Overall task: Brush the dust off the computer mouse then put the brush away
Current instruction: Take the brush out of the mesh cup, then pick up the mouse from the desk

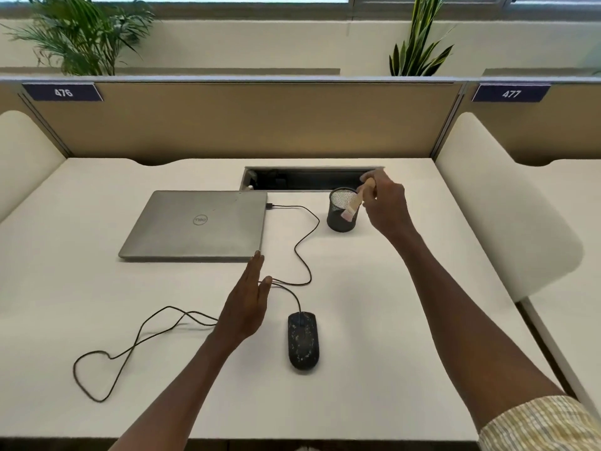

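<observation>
Two risks: your right hand (pixel 385 203) pinches the brush (pixel 354 203) over the cup (pixel 341 219), seemingly clear; swinging could tip it. Left hand (pixel 248 304), fingers flat, may snag the cable (pixel 302 252).

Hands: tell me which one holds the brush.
The right hand, its grip shut on the brush at the mesh pen cup. The left hand is open, empty.

White desk (pixel 374 320); black mouse (pixel 303 340) flecked pale; silver laptop (pixel 198 224); black mesh cup (pixel 341 210); tan-handled brush (pixel 354 203); yellow striped sleeve (pixel 540 424).
</observation>
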Tool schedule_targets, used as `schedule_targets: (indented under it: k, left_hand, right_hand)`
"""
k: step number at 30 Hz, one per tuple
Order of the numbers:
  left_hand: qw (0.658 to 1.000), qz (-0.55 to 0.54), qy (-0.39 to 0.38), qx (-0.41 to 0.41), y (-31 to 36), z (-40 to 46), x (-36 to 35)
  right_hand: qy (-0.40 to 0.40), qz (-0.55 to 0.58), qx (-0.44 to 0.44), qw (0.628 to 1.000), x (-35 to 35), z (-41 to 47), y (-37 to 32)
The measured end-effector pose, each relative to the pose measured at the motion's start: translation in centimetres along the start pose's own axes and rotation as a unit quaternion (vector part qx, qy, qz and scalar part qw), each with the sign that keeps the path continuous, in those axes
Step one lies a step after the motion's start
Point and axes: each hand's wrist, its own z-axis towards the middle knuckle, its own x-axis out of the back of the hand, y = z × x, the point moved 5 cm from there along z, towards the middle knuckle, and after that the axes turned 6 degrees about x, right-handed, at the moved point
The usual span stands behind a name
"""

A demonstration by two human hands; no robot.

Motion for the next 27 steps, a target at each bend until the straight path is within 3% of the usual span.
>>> schedule_targets:
  k: [10, 19, 27]
  left_hand:
    - [0.991, -0.020, -0.113, 0.064, -1.6, -7.8, -4.3]
    - [0.993, -0.025, -0.052, 0.099, -0.6, -11.4, -7.3]
    - [0.976, -0.081, -0.193, 0.055, -2.9, -8.4, -7.3]
  right_hand:
    - [0.050, 0.098, -0.158, 0.981, -0.1, -7.6, 1.1]
    - [0.067, 0.099, -0.172, 0.978, 1.4, -11.0, 0.1]
    - [0.044, 0.079, -0.181, 0.979, 2.6, -13.8, 0.1]
